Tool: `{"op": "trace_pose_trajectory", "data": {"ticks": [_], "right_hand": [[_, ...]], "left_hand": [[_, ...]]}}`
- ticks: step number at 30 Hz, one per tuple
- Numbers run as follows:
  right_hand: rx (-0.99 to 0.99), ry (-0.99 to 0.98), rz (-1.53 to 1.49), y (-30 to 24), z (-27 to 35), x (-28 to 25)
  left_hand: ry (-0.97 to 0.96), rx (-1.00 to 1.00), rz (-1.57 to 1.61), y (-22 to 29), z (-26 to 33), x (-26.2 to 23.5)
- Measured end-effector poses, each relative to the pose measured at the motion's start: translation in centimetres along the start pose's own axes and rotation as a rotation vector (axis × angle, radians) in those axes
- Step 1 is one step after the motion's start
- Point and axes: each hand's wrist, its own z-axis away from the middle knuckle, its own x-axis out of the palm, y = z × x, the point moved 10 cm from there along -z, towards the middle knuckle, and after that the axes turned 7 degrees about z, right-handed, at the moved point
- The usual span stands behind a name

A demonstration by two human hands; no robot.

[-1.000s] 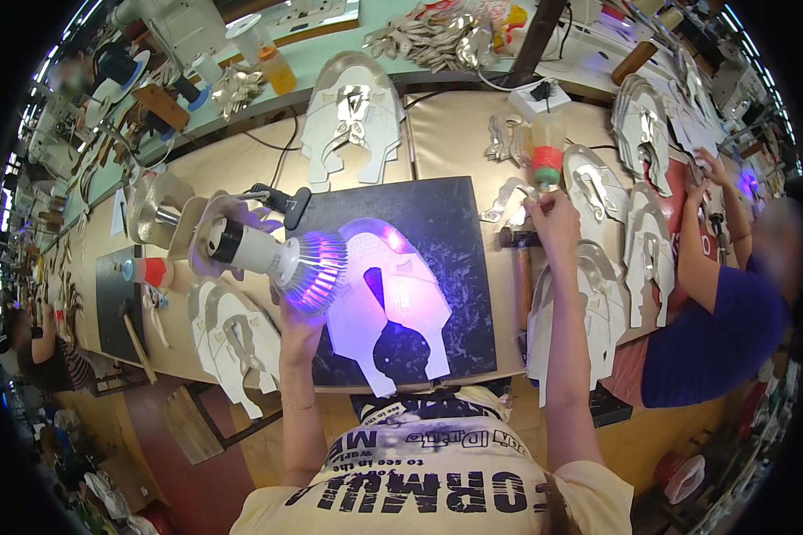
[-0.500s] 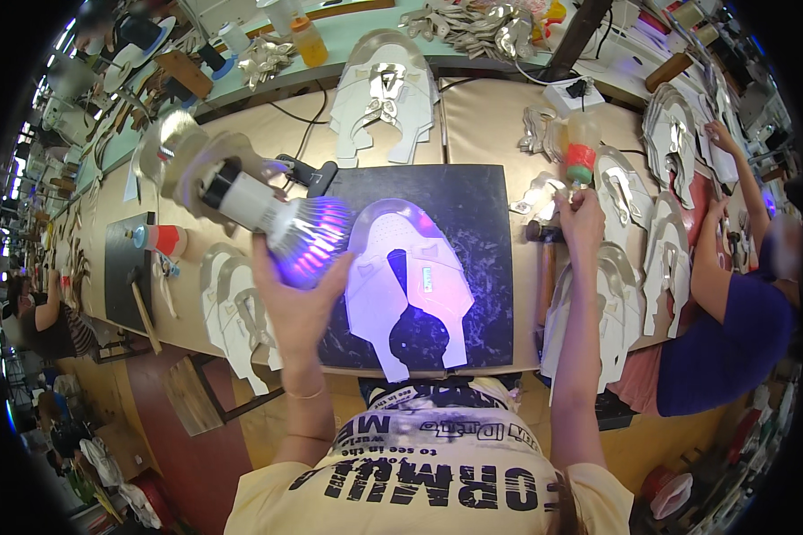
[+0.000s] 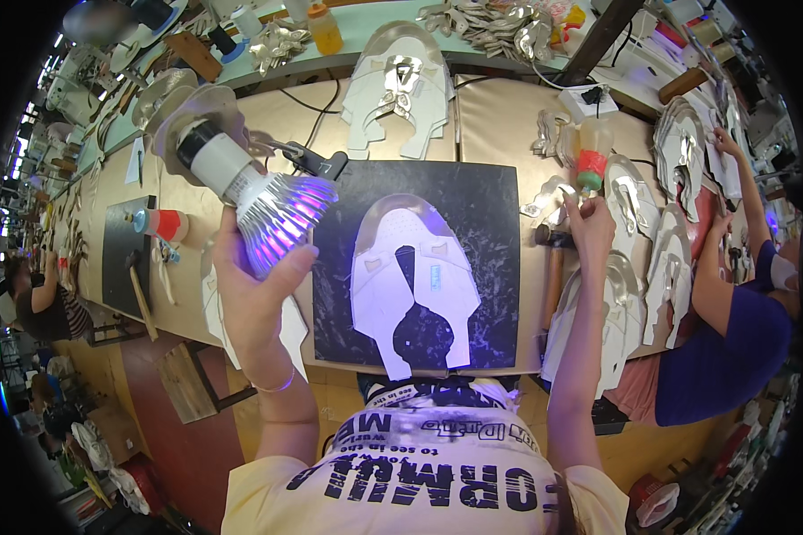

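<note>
Workshop setting: a long tan table (image 3: 491,116) carries a black work mat (image 3: 473,205), with a white shoe-upper piece (image 3: 410,276) lying flat at the mat's centre, lit violet. Left hand (image 3: 254,294) grips a violet-glowing lamp (image 3: 272,209) by its finned head, fingers (image 3: 285,267) clamped around it, lens aimed down and to the right toward the piece. The lamp's white neck runs back to a black clamp (image 3: 317,163) at the mat's upper left corner. Right hand (image 3: 589,227) is off the mat to the right, fingers closed on a small clear bottle with a red cap (image 3: 591,153), held cap-down just above a hammer (image 3: 553,259).

For good exposure, judged from the current pose: keep the lamp steady over the piece, light falling evenly across both wings, and avoid touching the surface with the lens. Keep the bottle clear of the mat.

Stacks of silver-and-white upper pieces (image 3: 397,89) sit above the mat and more (image 3: 616,294) to the right. Another person's arm (image 3: 740,205) works at the far right. A second dark mat (image 3: 120,259) lies well to the left
</note>
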Motion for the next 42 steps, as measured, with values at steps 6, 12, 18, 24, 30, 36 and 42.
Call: {"op": "trace_pose_trajectory", "data": {"ticks": [6, 12, 18, 24, 30, 36, 42], "right_hand": [[0.094, 0.156, 0.007, 0.8, -2.6, -2.6], [0.044, 0.13, 0.179, 0.2, -10.2, -0.8], [0.027, 0.045, 0.034, -0.2, -13.0, -1.4], [-0.042, 0.103, -0.958, -1.5, -2.4, -8.0], [-0.071, 0.187, -1.021, -6.7, 6.3, -7.3], [-0.354, 0.057, -0.726, -14.7, 10.3, -3.3], [-0.423, 0.224, -0.77, -16.1, 10.2, -2.9]], "left_hand": [[-0.012, 0.039, 0.019, -1.8, 2.0, 1.6], [0.014, 0.075, 0.082, -4.5, 4.2, 0.3], [0.071, -0.192, -0.227, -11.7, 6.7, -2.8], [-0.118, -0.056, -0.71, -15.9, 7.6, 0.3], [-0.349, 0.35, -0.678, -17.7, 5.5, 6.6], [-0.198, -0.098, -0.374, -18.4, 6.1, 4.1], [-0.211, -0.134, -0.353, -18.2, 7.2, 3.6]]}}
